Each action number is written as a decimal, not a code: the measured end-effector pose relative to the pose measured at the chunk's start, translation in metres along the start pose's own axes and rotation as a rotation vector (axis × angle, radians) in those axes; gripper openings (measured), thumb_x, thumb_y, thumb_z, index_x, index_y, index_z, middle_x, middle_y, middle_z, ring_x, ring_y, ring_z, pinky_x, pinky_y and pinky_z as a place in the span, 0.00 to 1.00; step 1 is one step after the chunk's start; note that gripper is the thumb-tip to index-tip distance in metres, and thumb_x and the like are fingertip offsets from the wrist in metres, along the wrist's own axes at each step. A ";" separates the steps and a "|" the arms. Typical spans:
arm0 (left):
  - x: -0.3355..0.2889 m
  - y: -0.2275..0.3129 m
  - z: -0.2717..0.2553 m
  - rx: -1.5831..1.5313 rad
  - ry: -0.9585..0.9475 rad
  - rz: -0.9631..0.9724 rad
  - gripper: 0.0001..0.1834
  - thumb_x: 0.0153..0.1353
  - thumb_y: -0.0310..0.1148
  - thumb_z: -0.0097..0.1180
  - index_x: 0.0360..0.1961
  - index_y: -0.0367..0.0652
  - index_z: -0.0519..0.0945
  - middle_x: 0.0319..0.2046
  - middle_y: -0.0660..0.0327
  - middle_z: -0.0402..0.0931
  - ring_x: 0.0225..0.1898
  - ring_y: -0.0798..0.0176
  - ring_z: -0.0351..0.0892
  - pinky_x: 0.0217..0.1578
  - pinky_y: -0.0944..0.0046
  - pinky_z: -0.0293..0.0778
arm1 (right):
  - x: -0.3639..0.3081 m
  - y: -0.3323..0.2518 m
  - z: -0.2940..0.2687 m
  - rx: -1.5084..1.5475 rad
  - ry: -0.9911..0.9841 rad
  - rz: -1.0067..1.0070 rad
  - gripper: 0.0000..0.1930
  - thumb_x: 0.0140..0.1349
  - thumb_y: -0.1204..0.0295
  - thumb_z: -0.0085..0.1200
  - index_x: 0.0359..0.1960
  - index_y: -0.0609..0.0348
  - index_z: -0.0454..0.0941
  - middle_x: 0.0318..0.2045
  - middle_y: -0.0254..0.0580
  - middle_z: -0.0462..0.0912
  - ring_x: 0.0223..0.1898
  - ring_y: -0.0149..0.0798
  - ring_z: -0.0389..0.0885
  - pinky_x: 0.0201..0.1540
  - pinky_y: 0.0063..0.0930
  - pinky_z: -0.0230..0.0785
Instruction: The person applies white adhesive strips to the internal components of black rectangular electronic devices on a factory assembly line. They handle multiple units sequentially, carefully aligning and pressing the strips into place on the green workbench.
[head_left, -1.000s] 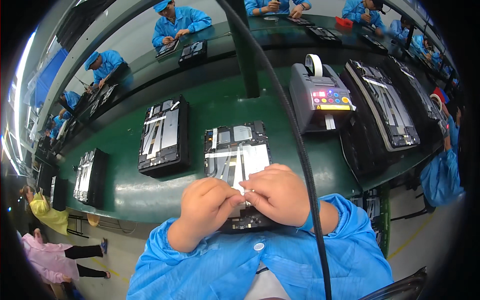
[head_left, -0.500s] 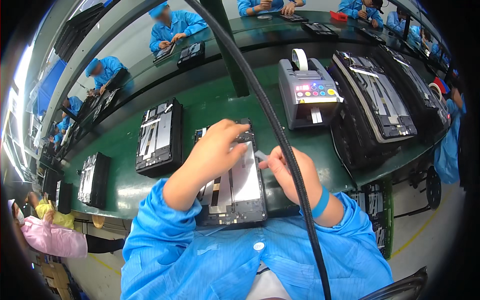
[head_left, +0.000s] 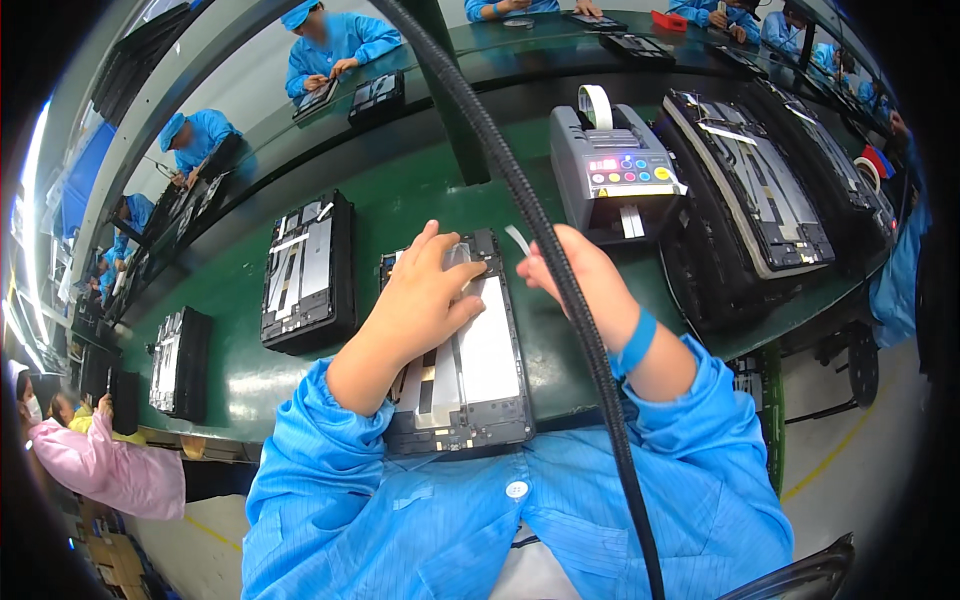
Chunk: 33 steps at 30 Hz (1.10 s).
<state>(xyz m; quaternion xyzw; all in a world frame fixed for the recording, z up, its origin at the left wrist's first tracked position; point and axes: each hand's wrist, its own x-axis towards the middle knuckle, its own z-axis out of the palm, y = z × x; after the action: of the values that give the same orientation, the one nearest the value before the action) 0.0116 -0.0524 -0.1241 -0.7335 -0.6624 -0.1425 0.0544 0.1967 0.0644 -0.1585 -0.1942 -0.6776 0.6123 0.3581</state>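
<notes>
An opened tablet (head_left: 493,350), its inner metal plate and dark circuit parts showing, lies on the bench right in front of me. My left hand (head_left: 425,290) rests over its upper half, fingers spread, and hides part of it. A small clear piece of film (head_left: 460,256) shows by those fingertips; whether they grip it is unclear. Just right of the tablet's upper end, my right hand (head_left: 580,278) pinches a short pale strip of tape (head_left: 518,240) that sticks up from the fingertips. A black braided cable crosses in front of this hand and covers some of it.
A grey tape dispenser (head_left: 618,175) with a roll on top stands beyond my right hand. Stacks of opened tablets (head_left: 750,190) rise at the right; smaller stacks (head_left: 305,270) sit left. The braided cable (head_left: 540,215) hangs across the view. Co-workers (head_left: 340,50) sit at the far bench.
My right hand has lifted the tape strip up and away from the tablet's right edge. The fingers of my left hand have spread wider over the tablet. The view has shifted slightly.
</notes>
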 end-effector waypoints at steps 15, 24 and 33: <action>-0.002 -0.020 -0.001 -0.002 0.010 0.007 0.23 0.50 0.43 0.64 0.49 0.55 0.81 0.55 0.47 0.68 0.64 0.32 0.56 0.60 0.40 0.58 | 0.074 0.039 0.016 -0.175 -0.122 0.230 0.25 0.46 0.71 0.65 0.46 0.62 0.69 0.43 0.43 0.74 0.41 0.38 0.75 0.44 0.29 0.70; -0.002 -0.037 0.013 -0.118 0.058 -0.029 0.20 0.51 0.40 0.63 0.47 0.56 0.81 0.55 0.48 0.67 0.65 0.33 0.54 0.60 0.36 0.56 | 0.076 -0.001 0.005 -0.477 -0.409 -0.051 0.03 0.61 0.76 0.51 0.30 0.61 0.74 0.25 0.33 0.73 0.26 0.28 0.71 0.31 0.24 0.65; -0.004 -0.039 0.020 -0.307 0.097 -0.105 0.19 0.52 0.33 0.59 0.47 0.55 0.82 0.56 0.47 0.66 0.65 0.38 0.57 0.64 0.40 0.52 | 0.099 -0.019 0.015 -1.064 -0.786 -0.126 0.05 0.60 0.71 0.51 0.29 0.59 0.74 0.23 0.47 0.75 0.27 0.50 0.75 0.30 0.39 0.67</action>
<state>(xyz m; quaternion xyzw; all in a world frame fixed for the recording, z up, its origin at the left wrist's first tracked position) -0.0245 -0.0463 -0.1482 -0.6900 -0.6667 -0.2796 -0.0339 0.1231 0.1198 -0.1151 -0.0668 -0.9778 0.1972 -0.0252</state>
